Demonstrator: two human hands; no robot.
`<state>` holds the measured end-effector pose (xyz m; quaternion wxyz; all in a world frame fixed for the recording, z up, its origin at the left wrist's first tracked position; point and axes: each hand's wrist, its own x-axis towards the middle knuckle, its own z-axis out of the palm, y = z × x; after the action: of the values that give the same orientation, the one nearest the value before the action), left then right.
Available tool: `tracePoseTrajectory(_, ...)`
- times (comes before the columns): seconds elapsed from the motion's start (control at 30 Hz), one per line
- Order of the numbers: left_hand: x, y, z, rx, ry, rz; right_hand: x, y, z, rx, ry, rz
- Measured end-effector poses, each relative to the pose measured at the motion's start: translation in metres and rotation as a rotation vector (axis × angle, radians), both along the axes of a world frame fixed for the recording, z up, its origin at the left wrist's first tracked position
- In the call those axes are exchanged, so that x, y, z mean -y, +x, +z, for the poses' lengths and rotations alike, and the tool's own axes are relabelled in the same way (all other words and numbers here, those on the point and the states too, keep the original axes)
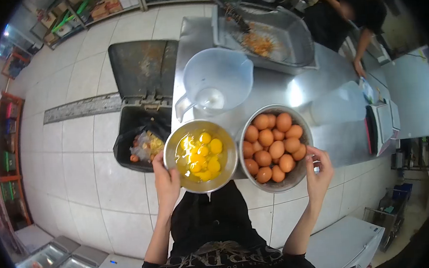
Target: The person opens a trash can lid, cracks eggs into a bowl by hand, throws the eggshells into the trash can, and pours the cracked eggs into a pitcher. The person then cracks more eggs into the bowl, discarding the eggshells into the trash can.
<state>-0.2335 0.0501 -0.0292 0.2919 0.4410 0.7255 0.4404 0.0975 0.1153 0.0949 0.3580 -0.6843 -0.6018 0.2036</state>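
Note:
A metal bowl of cracked eggs, with several yellow yolks in clear whites, is at the table's front edge. My left hand grips its left rim, thumb and fingers closed on it. Just to the right, a second metal bowl is piled with whole brown eggs. At its right rim is my right hand, with thumb and fingers curled at the edge; the fingertips seem to touch the rim. Behind the yolk bowl stands a translucent plastic jug, with a little whitish stuff at its bottom.
An open bin with a black bag and eggshells stands left of the steel table. A deep metal tray with orange scraps lies at the back. A co-worker in black reaches in at the far right, near another translucent container.

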Motion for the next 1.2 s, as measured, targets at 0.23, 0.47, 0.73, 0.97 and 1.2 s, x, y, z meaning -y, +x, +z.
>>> tracePoseTrajectory(0.23, -0.001, -0.007, -0.016, 0.071, 0.053, -0.017, -0.065, -0.058, -0.032, 0.424, 0.156, 0.475)
tracePoseTrajectory(0.47, 0.009, -0.010, -0.002, 0.063, 0.183, 0.186, -0.100, -0.081, -0.076, 0.265, -0.218, 0.097)
tracePoseTrajectory(0.73, 0.010, -0.019, 0.006, 0.203, 0.323, 0.306, -0.099, -0.052, -0.101, -0.047, -0.003, 0.344)
tracePoseTrajectory(0.97, -0.003, -0.020, 0.034, 0.229, 0.413, 0.359, -0.061, -0.077, -0.066, -1.518, -0.475, 0.428)
tracePoseTrajectory(1.2, -0.026, 0.007, 0.043, 0.332, 0.431, 0.118, -0.048, -0.106, -0.051, 0.234, 0.294, 0.809)
